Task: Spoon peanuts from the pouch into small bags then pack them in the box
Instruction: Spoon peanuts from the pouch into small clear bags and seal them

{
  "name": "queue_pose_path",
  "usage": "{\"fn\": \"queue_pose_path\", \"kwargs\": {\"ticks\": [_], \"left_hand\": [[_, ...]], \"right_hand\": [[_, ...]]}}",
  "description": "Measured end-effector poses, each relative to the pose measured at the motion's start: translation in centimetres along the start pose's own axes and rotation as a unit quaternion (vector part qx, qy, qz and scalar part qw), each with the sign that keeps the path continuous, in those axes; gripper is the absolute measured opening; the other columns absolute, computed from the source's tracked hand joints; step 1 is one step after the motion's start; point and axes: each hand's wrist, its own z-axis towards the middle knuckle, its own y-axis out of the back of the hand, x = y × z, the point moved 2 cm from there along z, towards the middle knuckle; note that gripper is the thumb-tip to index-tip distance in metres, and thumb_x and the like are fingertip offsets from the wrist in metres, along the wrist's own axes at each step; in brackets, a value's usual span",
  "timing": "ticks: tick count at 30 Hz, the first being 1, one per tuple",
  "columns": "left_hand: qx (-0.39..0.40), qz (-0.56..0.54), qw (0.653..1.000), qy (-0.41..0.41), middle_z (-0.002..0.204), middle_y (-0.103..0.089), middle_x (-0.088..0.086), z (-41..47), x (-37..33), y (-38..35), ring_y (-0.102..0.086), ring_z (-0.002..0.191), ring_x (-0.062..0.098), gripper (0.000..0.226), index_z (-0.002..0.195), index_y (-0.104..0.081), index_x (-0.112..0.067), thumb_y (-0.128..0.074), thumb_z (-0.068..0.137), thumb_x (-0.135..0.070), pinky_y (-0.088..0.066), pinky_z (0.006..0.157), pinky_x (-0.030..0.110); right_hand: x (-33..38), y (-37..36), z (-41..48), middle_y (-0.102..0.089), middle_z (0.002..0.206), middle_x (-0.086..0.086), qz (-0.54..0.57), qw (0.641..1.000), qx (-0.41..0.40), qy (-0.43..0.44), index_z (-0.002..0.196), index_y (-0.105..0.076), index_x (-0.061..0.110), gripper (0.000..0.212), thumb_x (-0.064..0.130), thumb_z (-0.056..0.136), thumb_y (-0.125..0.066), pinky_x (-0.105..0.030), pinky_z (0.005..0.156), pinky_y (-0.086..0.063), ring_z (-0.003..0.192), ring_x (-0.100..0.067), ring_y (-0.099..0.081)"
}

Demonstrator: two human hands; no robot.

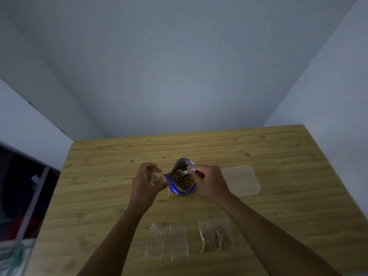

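Wooden table (119,196) set against pale walls. At its centre an open blue pouch (182,186) stands upright, peanuts showing. The left hand (146,184) pinches a small clear bag (156,177) just left of the pouch, probably held close to shorten the transfer. The right hand (211,182) grips a white spoon (184,172); its length runs left to right, bowl pointing left over the pouch mouth. A translucent box (242,180) lies right of the pouch.

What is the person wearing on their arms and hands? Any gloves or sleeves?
Nothing that shows. The left hand and right hand have no gloves. The left arm and right arm are bare down to the bottom of the picture, with no sleeves, watch or bracelet. It is too blurry to tell about rings.
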Motion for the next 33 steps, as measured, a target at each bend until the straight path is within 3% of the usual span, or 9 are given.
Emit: {"fn": "queue_pose_path", "kwargs": {"ticks": [3,7,12,14,20,24,26,29,33], "left_hand": [[-0.018,0.029,0.999,0.016,0.078,-0.071,0.004,-0.1,0.1,0.4,-0.066,0.068,0.019,0.058,0.103,-0.067,-0.020,-0.096,0.053,-0.015,-0.052,0.059,0.019],[-0.013,0.019,1.000,0.019,0.090,-0.072,0.003,-0.1,0.5,0.4,-0.070,0.079,0.021,0.056,0.101,-0.071,-0.029,-0.096,0.053,-0.016,-0.059,0.067,0.025],[0.013,0.003,0.999,0.031,0.090,-0.075,-0.009,-0.8,-0.3,-0.4,-0.070,0.079,-0.004,0.053,0.113,-0.072,-0.017,-0.090,0.064,-0.010,-0.057,0.070,0.016],[0.010,-0.010,0.999,0.030,0.094,-0.073,-0.011,-1.0,-0.4,-0.8,-0.068,0.082,-0.010,0.052,0.115,-0.072,-0.011,-0.089,0.066,-0.006,-0.053,0.069,0.009],[0.003,-0.007,1.000,0.018,0.099,-0.074,-0.007,-0.9,-0.7,-1.0,-0.068,0.091,-0.005,0.052,0.117,-0.071,-0.013,-0.088,0.068,-0.011,-0.052,0.072,0.008],[0.002,-0.003,1.000,0.021,0.095,-0.074,-0.008,-1.0,-0.7,-1.1,-0.068,0.085,-0.008,0.052,0.117,-0.071,-0.013,-0.088,0.068,-0.012,-0.050,0.067,0.006],[0.002,-0.006,0.999,0.033,0.095,-0.075,-0.007,-1.0,-0.5,-1.0,-0.069,0.082,-0.006,0.055,0.119,-0.069,-0.013,-0.089,0.068,-0.013,-0.053,0.068,0.009],[0.002,-0.013,0.998,0.054,0.092,-0.074,-0.011,-0.9,-0.3,-0.9,-0.072,0.080,0.001,0.059,0.120,-0.064,-0.016,-0.090,0.066,-0.016,-0.061,0.073,0.026],[-0.012,-0.005,0.998,0.065,0.085,-0.076,-0.005,-1.1,0.1,-0.7,-0.073,0.077,0.006,0.042,0.101,-0.068,-0.019,-0.091,0.066,-0.020,-0.061,0.073,0.038]], "right_hand": [[-0.2,0.2,0.0,-0.063,0.063,0.016,0.013,0.999,-0.025,-0.033,0.103,-0.081,0.020,0.014,0.024,0.092,-0.073,-0.006,0.054,-0.040,0.059,0.004,-0.062],[-0.5,-0.3,-0.2,-0.064,0.064,0.014,0.008,0.999,-0.025,-0.039,0.102,-0.081,0.019,0.014,0.025,0.091,-0.073,-0.006,0.055,-0.040,0.056,0.003,-0.061],[-1.0,-0.1,0.2,-0.073,0.064,0.007,0.038,0.993,-0.049,-0.100,0.093,-0.082,0.020,0.015,0.030,0.092,-0.071,-0.031,0.056,-0.053,0.057,-0.007,-0.067],[-0.9,0.2,0.3,-0.072,0.062,0.006,0.057,0.990,-0.052,-0.115,0.092,-0.081,0.020,0.015,0.030,0.093,-0.070,-0.033,0.055,-0.055,0.053,-0.008,-0.068],[-1.0,0.0,0.3,-0.072,0.056,0.001,0.114,0.979,-0.018,-0.165,0.091,-0.080,0.019,0.013,0.026,0.094,-0.070,-0.043,0.062,-0.062,0.047,-0.015,-0.069],[-0.6,0.3,0.3,-0.075,0.065,-0.002,0.117,0.982,-0.024,-0.149,0.088,-0.079,0.023,0.012,0.029,0.094,-0.069,-0.034,0.059,-0.061,0.048,-0.015,-0.069],[-0.5,-0.3,-0.1,-0.077,0.069,-0.003,0.116,0.983,-0.003,-0.145,0.095,-0.079,0.026,0.009,0.026,0.094,-0.070,-0.031,0.057,-0.060,0.048,-0.014,-0.070],[-0.7,-1.2,-0.5,-0.077,0.071,-0.006,0.133,0.976,0.018,-0.172,0.091,-0.075,0.032,0.010,0.024,0.094,-0.070,-0.036,0.059,-0.062,0.049,-0.018,-0.071],[-0.9,-0.7,-0.2,-0.076,0.066,-0.003,0.157,0.962,-0.012,-0.224,0.081,-0.077,0.024,0.016,0.026,0.094,-0.069,-0.040,0.061,-0.062,0.049,-0.019,-0.070]]}}
